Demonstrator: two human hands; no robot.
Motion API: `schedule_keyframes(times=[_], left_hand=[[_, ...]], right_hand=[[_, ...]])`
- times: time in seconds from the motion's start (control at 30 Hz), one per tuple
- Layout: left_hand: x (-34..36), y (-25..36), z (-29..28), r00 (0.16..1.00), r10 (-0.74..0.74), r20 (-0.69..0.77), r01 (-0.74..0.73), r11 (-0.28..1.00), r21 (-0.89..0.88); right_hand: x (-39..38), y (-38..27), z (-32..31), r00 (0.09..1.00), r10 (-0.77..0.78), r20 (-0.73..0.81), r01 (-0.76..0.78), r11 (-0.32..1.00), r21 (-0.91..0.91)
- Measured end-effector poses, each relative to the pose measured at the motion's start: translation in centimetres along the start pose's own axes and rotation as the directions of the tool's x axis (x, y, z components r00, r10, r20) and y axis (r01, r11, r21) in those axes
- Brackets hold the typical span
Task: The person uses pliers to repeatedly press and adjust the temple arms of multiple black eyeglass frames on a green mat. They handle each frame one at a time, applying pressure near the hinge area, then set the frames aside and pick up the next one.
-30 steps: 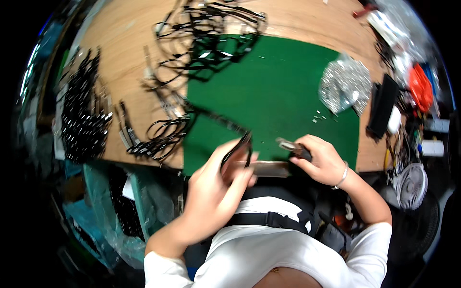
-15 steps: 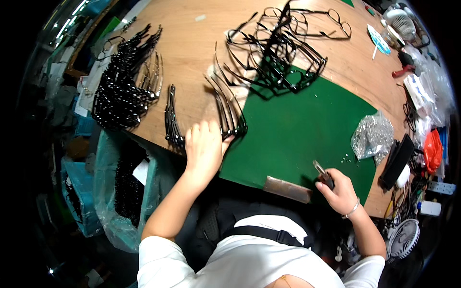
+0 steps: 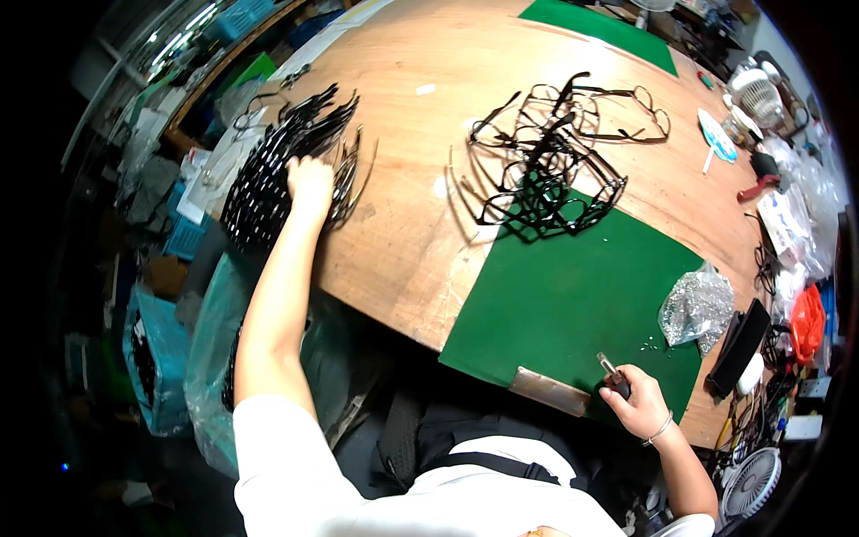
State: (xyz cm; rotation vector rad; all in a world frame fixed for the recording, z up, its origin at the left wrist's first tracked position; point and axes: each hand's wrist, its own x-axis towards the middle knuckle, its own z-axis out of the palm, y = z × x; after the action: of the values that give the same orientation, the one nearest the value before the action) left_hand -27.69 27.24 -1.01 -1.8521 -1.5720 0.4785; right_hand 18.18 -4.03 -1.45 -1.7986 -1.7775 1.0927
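My left hand (image 3: 310, 179) reaches far left across the wooden table (image 3: 420, 206) and rests on a dense stack of black eyeglass frames (image 3: 268, 166), fingers closed over them. My right hand (image 3: 637, 404) sits at the near edge of the green mat (image 3: 573, 304), gripping a small dark screwdriver (image 3: 610, 370) that points up and left. A loose tangle of black eyeglass frames (image 3: 555, 161) lies at the mat's far corner, between the two hands.
A clear bag of small shiny parts (image 3: 696, 306) lies on the mat's right side. A flat brown block (image 3: 549, 390) sits at the mat's front edge. Small fans (image 3: 750, 483), a red bag (image 3: 807, 322) and clutter crowd the right edge. Plastic bags (image 3: 206, 358) hang below the table's left.
My left hand has moved from the mat to the left, past loose frames, onto the frame stack at the table's left. My right hand stayed at the mat's near edge with the screwdriver.
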Motion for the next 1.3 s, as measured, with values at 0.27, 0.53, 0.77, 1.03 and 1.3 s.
schedule_keyframes(times=[0.27,0.53,0.77,1.03,1.3], left_hand=[[-1.5,4.9,-7.1,0.998,0.067,0.017,-0.062,0.981,-0.184],[-3.6,23.4,-23.3,0.829,-0.142,-0.541,-0.459,0.381,-0.803],[1.5,33.4,-19.5,0.951,-0.085,-0.296,-0.14,0.738,-0.66],[-0.6,25.8,-21.2,0.87,-0.26,-0.42,-0.388,0.165,-0.907],[1.1,26.2,-26.3,0.835,-0.43,-0.343,-0.533,-0.48,-0.697]], right_hand=[[-0.9,0.9,-0.8,0.992,0.1,-0.074,-0.095,0.994,0.061],[0.0,0.6,-0.6,0.994,0.084,-0.063,-0.08,0.995,0.052],[-3.3,1.7,-0.2,0.983,0.181,-0.007,-0.172,0.947,0.273],[-3.0,0.3,-1.0,0.951,0.08,-0.298,-0.112,0.99,-0.089],[0.5,1.9,-1.1,0.948,-0.191,-0.256,0.07,0.906,-0.417]])
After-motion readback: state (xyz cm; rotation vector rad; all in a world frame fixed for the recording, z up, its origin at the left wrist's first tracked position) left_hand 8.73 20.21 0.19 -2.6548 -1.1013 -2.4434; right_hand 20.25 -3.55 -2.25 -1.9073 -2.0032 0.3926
